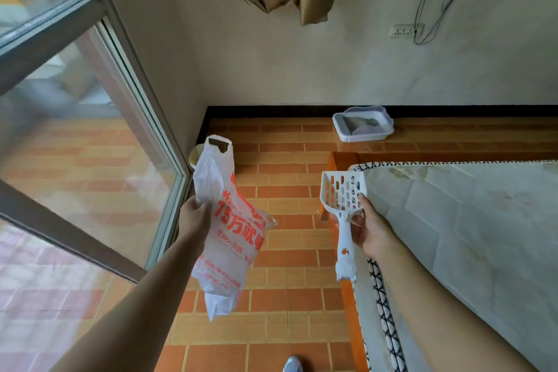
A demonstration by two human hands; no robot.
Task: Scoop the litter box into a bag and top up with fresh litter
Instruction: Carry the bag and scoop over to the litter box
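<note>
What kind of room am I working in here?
Most likely a bedroom in a home: a mattress on an orange wooden frame fills the right side, a litter box sits on the tiled floor by the far wall, and a glass sliding door stands on the left.
</note>
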